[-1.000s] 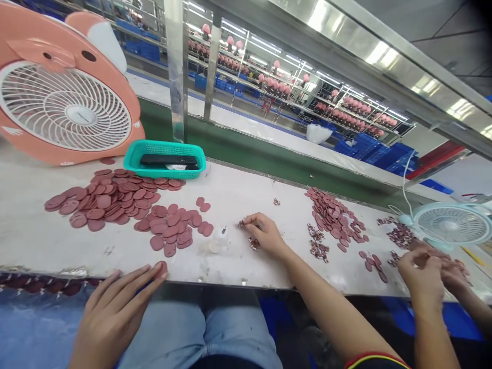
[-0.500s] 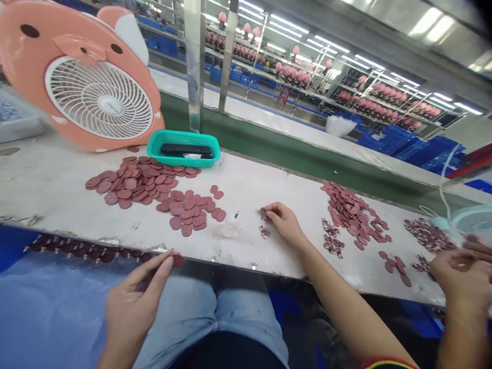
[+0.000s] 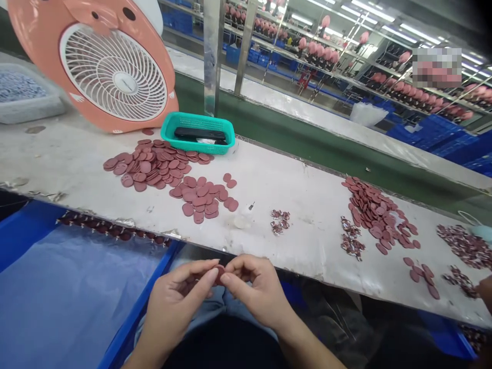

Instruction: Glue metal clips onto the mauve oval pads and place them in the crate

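My left hand (image 3: 175, 294) and my right hand (image 3: 255, 287) meet above my lap, just below the table edge. Between their fingertips they pinch a small maroon disc (image 3: 219, 274), mostly hidden by the fingers. On the white table (image 3: 292, 241), two heaps of maroon discs (image 3: 154, 164) lie to the left of my hands. A small cluster of printed maroon pieces (image 3: 280, 221) sits straight ahead, out of reach of my fingers at this moment. A larger heap of discs (image 3: 378, 218) lies further right.
A teal mesh basket (image 3: 198, 134) holds a black phone-like object. A peach fan (image 3: 115, 66) stands behind the discs. A green belt (image 3: 307, 138) runs behind the table. A blue-edged bin (image 3: 77, 292) lies below left. A co-worker's hand (image 3: 486, 293) enters at the right edge.
My right hand has left the small cluster on the table and come back to my lap. My left hand has brought a disc up from the table edge, and both hands now hold it.
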Tool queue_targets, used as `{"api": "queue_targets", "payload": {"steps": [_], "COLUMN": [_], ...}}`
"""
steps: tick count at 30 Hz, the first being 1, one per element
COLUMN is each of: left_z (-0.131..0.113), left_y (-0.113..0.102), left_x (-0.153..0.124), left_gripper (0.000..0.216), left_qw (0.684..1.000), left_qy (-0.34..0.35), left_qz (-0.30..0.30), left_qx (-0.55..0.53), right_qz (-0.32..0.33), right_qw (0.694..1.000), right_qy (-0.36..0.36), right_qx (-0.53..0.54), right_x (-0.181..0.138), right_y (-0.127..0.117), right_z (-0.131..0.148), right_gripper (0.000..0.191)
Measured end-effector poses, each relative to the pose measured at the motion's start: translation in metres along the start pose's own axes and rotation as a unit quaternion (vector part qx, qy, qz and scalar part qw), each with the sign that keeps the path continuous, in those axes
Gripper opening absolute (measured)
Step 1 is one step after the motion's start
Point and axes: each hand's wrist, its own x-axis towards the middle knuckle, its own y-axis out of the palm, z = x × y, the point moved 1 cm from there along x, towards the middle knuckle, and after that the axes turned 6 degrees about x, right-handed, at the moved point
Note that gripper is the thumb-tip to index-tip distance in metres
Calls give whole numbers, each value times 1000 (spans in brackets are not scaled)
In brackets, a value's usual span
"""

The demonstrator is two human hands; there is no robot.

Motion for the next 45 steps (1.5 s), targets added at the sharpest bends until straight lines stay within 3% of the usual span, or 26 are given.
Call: {"api": "queue_targets", "payload": {"steps": [2,5,7,9,12,13,15,17,21,23,29,35,38,45], "left_z": [-1,3,8,13,16,15,13,10,10,13,22,27,26,23], "left_y": [-2,-6,-9,-11,-13,-13,-13,-13,-13,-13,-7,3,9,23], "left_x": [-2,2,6,10,9,7,3,-1,-8,-12,-29,-44,-45,-42], "left_gripper": [19,25,26,24,25,27,31,34,36,36,35,42,44,48], "left_qw": [999,984,972,970,980,982,980,978,976,974,975,973,974,968], "left_qy": [-2,29,57,72,37,8,-49,-76,-92,-95,-103,-125,-124,-139], "left_qz": [35,152,196,186,115,89,51,35,16,11,-2,-27,-25,2], "left_qx": [-26,-89,-119,-138,-158,-169,-185,-192,-198,-205,-199,-191,-187,-207], "right_qz": [28,59,60,17,-141,-193,-244,-236,-199,-197,-178,-154,-163,-201], "right_qw": [998,995,996,999,987,975,951,934,921,921,936,963,963,930], "right_qy": [29,50,48,25,-43,-67,-102,-122,-145,-157,-190,-193,-213,-200], "right_qx": [40,66,55,18,-68,-91,-161,-239,-302,-298,-239,-104,19,233], "right_x": [3,6,8,11,20,25,37,51,70,68,10,-48,-61,-69], "right_y": [8,13,14,11,-6,-13,-24,-30,-28,-26,-31,-41,-47,-46], "right_z": [-3,-5,-7,-9,-13,-14,-15,-15,-13,-10,-4,-9,-12,-10], "right_gripper": [35,45,48,45,34,39,66,76,39,32,48,43,39,43]}}
